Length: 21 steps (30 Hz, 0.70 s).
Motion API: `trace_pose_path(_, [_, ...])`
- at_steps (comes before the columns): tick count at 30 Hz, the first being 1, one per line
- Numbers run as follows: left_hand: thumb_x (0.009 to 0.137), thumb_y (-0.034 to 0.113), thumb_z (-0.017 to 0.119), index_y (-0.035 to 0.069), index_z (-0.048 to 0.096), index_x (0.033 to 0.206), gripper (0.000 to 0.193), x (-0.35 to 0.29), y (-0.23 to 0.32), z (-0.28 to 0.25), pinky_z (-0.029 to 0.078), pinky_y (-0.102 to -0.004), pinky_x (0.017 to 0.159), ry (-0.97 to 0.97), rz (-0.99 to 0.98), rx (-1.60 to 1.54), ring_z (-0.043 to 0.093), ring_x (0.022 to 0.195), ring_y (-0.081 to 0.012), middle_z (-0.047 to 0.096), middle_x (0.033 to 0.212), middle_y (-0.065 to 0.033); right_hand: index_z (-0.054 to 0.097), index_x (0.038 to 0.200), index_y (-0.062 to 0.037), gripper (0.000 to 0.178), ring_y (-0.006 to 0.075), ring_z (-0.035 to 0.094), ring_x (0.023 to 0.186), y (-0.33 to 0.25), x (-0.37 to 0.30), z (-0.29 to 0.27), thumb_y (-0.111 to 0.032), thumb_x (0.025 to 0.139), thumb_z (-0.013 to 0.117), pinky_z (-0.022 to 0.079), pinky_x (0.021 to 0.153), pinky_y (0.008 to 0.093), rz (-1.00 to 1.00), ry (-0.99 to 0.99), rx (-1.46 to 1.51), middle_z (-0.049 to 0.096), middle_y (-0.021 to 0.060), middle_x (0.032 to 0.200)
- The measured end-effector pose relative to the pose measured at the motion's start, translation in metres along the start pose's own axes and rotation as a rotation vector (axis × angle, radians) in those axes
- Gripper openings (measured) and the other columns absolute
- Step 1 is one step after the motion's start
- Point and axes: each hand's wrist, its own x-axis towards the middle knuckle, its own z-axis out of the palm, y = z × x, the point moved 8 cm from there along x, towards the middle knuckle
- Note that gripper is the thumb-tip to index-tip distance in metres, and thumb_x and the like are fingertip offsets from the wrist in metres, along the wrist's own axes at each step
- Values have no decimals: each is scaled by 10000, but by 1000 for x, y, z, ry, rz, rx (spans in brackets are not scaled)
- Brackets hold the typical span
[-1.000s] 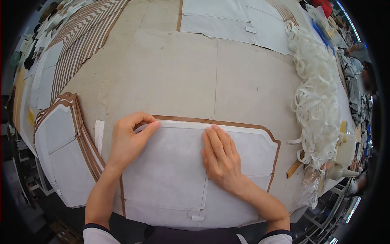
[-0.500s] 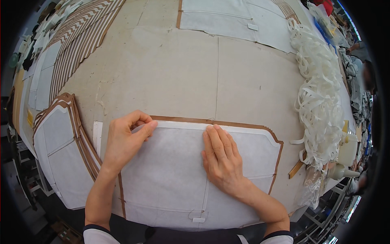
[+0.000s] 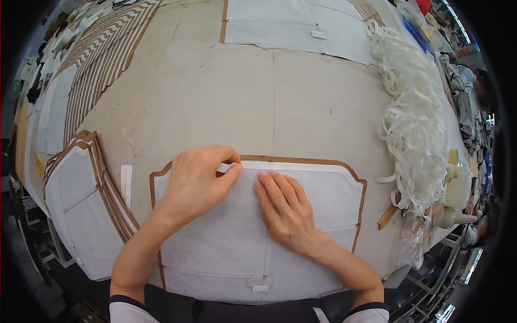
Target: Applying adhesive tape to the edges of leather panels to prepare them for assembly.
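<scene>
In front of me lies a white-backed fabric panel [image 3: 210, 247] with a brown border and stitched seams. A narrow white tape [image 3: 301, 168] runs along its far edge and bends around the far right corner. My left hand [image 3: 199, 180] is closed at that edge, thumb and fingers pinching the tape, and a short piece of it shows in the grip. My right hand [image 3: 288, 210] rests flat on the panel just below the tape, fingers stretched out and holding nothing. A small white tag [image 3: 260, 288] sits near the panel's near edge.
At left is a stack of similar brown-edged panels [image 3: 75, 199], with striped fabric pieces [image 3: 102, 70] beyond. A heap of loose white tape [image 3: 414, 118] lies at right, beside a plastic bottle [image 3: 458, 185] and a wooden strip [image 3: 388, 216]. Another panel [image 3: 269, 27] lies at the far side.
My left hand has moved right along the far edge and now pinches a visible piece of tape. My right hand's fingertips have drawn slightly back from the tape. The whole view has shifted a little.
</scene>
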Motion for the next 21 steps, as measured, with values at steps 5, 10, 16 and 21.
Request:
trace_pose_path(5, [920,126,685,-28,724,946,161,-2,-1,11,564,-315,818,-90,-24,-414,691,913,-158,761,1001,-113,692,1140,95,361,349,630,1185,0,-1,3,-55,815,643,494,1013,483,3,32,-41,642,239,1234])
trace_pose_path(10, [943,109,671,-16,722,1013,153,-5,-24,9,543,-291,861,-1,-94,-716,673,971,-146,742,1106,-134,679,1154,104,367,354,613,1203,-1,-3,4,-59,828,636,492,1028,489,7,21,-44,626,239,1242])
trace_pose_path(16, [948,131,662,1,729,974,149,-16,-51,2,530,-241,734,102,-176,-583,704,926,-108,749,1032,-77,634,1192,130,456,391,579,1237,4,-7,4,-20,771,724,532,1004,477,66,58,43,577,250,1305])
trace_pose_path(21, [934,118,684,0,728,964,129,-18,-52,0,536,-250,742,125,-283,-519,693,839,-109,736,951,-70,619,1177,173,439,413,578,1237,4,-3,3,-18,790,702,535,1003,468,79,30,52,566,287,1306])
